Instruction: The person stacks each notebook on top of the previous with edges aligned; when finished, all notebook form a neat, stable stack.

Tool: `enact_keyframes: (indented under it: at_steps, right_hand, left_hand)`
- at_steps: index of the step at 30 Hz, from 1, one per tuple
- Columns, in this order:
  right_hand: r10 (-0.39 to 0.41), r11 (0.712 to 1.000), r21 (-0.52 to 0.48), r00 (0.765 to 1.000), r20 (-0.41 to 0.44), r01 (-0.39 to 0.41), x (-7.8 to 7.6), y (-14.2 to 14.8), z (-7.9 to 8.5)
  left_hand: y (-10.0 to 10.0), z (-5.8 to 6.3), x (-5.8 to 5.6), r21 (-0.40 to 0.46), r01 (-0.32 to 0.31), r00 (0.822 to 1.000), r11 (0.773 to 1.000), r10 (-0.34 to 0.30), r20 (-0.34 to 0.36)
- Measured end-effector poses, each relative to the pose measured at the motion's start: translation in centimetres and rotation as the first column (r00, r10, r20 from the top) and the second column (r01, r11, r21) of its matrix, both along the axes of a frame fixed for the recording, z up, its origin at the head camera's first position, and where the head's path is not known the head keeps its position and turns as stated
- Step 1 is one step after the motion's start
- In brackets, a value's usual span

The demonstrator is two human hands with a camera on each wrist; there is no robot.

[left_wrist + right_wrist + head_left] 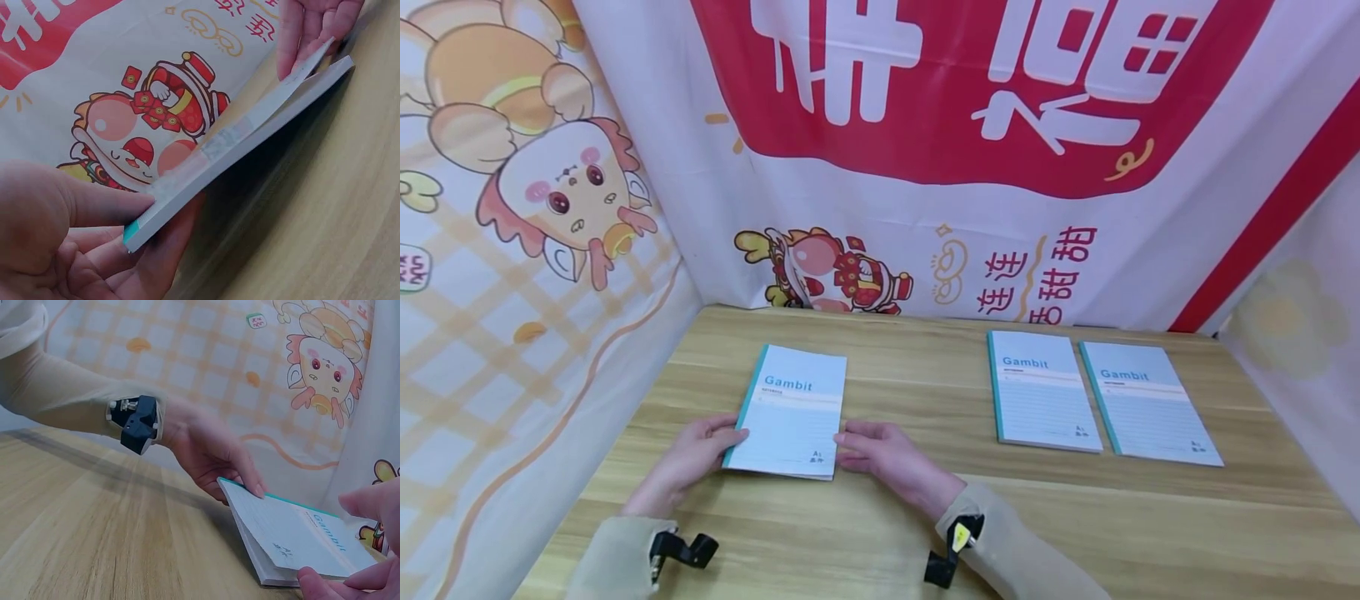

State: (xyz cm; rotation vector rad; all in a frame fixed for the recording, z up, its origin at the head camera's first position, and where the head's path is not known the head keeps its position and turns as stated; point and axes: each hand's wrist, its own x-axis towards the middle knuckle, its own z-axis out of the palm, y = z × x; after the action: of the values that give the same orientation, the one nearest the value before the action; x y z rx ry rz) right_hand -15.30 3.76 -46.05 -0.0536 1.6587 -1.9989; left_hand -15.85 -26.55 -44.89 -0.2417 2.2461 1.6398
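A light-blue notebook with a teal spine and "Gambit" on its cover is at the left of the table in the head view. My left hand grips its spine edge, thumb on the cover and fingers underneath, as the left wrist view shows. That side is raised off the table. At the opposite edge is my right hand, a fingertip touching the cover's edge. In the right wrist view the front cover stands slightly apart from the pages, and the right thumb is spread away from the fingers.
Two similar notebooks lie side by side at the right, one nearer the middle and another beside it. Printed cloth walls enclose the wooden table at the back and sides. Each wrist carries a small black camera.
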Motion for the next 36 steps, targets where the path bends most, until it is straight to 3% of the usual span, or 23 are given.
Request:
enact_keyframes:
  at_steps: [4, 11, 16, 24, 36]
  right_hand:
    - [0.006, 1.0, 0.019, 1.0, -0.006, -0.006, 0.0, 0.1, 0.0]
    - [0.024, 1.0, 0.008, 0.999, -0.044, -0.024, -0.1, 0.3, -0.3]
    - [-0.007, 1.0, -0.021, 0.998, -0.061, 0.005, -0.1, 0.4, -0.7]
    - [-0.072, 0.997, -0.042, 0.996, -0.044, 0.07, -0.2, 0.7, -0.8]
    - [-0.072, 0.997, -0.025, 0.996, -0.044, 0.071, -0.5, 2.9, -0.5]
  left_hand:
    - [0.0, 0.2, 0.0, 0.083, 0.0, 1.0, 0.997, 0.003, -0.029]
    - [0.2, 0.8, 0.2, 0.138, 0.007, 0.998, 0.99, 0.0, -0.055]
    - [0.8, 1.3, 0.2, 0.171, 0.036, 0.997, 0.985, -0.024, -0.075]
    - [1.8, 1.7, 0.1, 0.187, 0.018, 0.997, 0.982, -0.004, -0.075]
    - [3.8, 1.5, -0.4, 0.198, 0.029, 0.996, 0.98, -0.012, -0.086]
